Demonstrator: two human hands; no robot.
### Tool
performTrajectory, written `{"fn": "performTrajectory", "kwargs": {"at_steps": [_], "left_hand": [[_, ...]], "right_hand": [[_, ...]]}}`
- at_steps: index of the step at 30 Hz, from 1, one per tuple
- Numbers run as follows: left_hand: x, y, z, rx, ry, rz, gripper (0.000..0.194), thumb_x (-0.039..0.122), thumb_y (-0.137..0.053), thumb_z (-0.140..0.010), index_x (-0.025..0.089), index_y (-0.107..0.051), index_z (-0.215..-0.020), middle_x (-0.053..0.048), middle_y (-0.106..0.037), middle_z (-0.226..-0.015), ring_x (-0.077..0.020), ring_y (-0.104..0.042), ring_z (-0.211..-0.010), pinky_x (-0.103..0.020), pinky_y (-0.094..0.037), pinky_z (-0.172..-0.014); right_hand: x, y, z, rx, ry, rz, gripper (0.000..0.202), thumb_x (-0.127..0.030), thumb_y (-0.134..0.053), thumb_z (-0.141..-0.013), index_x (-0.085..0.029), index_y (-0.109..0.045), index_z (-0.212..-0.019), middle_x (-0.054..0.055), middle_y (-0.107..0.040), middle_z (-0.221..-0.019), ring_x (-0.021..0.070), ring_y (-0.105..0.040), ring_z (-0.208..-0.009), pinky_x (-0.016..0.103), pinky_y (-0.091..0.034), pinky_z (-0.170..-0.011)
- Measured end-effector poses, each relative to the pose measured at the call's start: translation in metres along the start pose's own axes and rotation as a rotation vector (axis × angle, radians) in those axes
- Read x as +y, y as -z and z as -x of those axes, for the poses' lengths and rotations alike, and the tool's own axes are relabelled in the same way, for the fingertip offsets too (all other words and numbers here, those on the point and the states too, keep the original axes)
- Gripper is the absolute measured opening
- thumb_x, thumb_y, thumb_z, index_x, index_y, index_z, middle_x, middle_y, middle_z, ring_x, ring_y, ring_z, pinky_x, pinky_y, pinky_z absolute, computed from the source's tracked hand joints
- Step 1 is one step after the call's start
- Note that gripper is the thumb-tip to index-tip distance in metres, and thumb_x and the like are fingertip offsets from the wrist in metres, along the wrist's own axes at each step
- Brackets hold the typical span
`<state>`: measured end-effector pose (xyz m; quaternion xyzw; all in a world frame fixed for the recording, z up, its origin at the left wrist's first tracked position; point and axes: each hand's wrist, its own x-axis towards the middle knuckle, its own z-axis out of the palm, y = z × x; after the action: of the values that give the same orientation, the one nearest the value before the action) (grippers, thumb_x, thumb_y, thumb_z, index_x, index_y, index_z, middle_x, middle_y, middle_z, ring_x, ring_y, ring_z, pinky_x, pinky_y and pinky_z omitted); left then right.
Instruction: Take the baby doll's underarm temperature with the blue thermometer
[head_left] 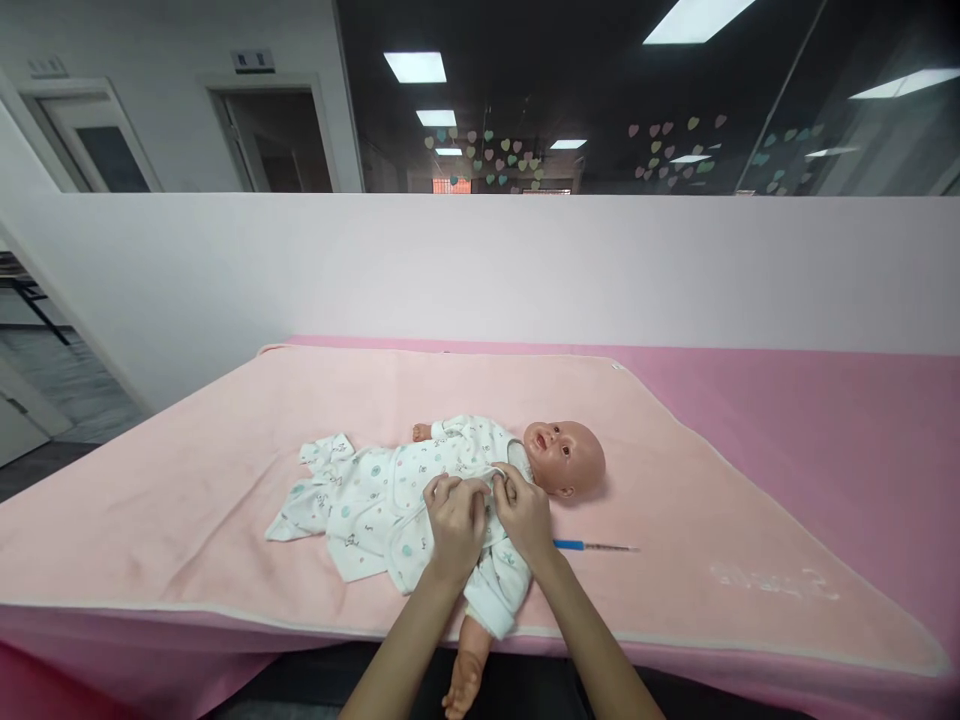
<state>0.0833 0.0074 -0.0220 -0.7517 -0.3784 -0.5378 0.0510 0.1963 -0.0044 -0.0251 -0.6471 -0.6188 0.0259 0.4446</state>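
A baby doll (566, 460) lies on its back with its head to the right, wearing a white printed baby gown (375, 485). My left hand (456, 515) rests on the doll's chest, its fingers curled and closed on the gown's front. Beside it, my right hand (523, 508) pinches the gown's fabric edge just below the neckline. The fingertips of both hands are partly hidden, so the exact fold or tie between them is hard to make out. One doll arm (466, 670) sticks out of its sleeve past the front edge of the table.
Under the doll spreads a peach blanket (712, 560) over a pink table cover (847, 440). A thin stick with a blue end (570, 545) lies right of my right hand. A white low wall (480, 270) runs behind the table, with dark glass above it.
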Motion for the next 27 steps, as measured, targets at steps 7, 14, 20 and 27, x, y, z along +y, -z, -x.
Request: {"fn": "performTrajectory", "kwargs": {"at_steps": [7, 14, 20, 27], "left_hand": [[0.009, 0.004, -0.005, -0.132, 0.009, -0.047, 0.026, 0.016, -0.047, -0.083, 0.022, -0.056, -0.107, -0.002, -0.064, -0.104, -0.0194, -0.052, -0.100, -0.040, -0.027, -0.095], [0.007, 0.001, -0.003, -0.114, 0.015, -0.038, 0.025, 0.015, -0.046, -0.084, 0.024, -0.059, -0.103, -0.001, -0.066, -0.094, -0.0177, -0.054, -0.094, -0.039, -0.028, -0.094], [0.009, 0.002, -0.003, -0.112, 0.017, -0.107, 0.028, 0.018, -0.047, -0.084, 0.023, -0.057, -0.109, -0.004, -0.062, -0.107, -0.0197, -0.051, -0.102, -0.040, -0.027, -0.096], [0.008, 0.001, -0.003, -0.116, 0.021, -0.110, 0.019, 0.019, -0.047, -0.084, 0.022, -0.060, -0.098, -0.003, -0.064, -0.099, -0.0200, -0.051, -0.101, -0.042, -0.024, -0.098]], "right_hand": [[0.003, -0.005, 0.004, 0.134, -0.046, -0.067, 0.033, -0.033, -0.033, -0.089, -0.014, -0.058, -0.099, 0.007, -0.066, -0.070, 0.0156, -0.057, -0.056, 0.025, -0.040, -0.057], [0.012, -0.013, 0.004, 0.361, 0.045, -0.098, 0.021, -0.030, -0.043, -0.086, -0.016, -0.058, -0.084, -0.004, -0.049, -0.047, 0.0104, -0.046, -0.041, 0.021, -0.034, -0.044], [0.015, -0.013, 0.005, 0.505, 0.208, -0.110, 0.016, -0.021, -0.048, -0.085, -0.016, -0.062, -0.079, -0.003, -0.055, -0.051, 0.0086, -0.049, -0.044, 0.019, -0.040, -0.049], [0.016, -0.012, 0.005, 0.587, 0.250, -0.096, 0.013, -0.021, -0.054, -0.083, -0.015, -0.064, -0.077, -0.003, -0.055, -0.049, 0.0072, -0.048, -0.042, 0.019, -0.040, -0.047]]}}
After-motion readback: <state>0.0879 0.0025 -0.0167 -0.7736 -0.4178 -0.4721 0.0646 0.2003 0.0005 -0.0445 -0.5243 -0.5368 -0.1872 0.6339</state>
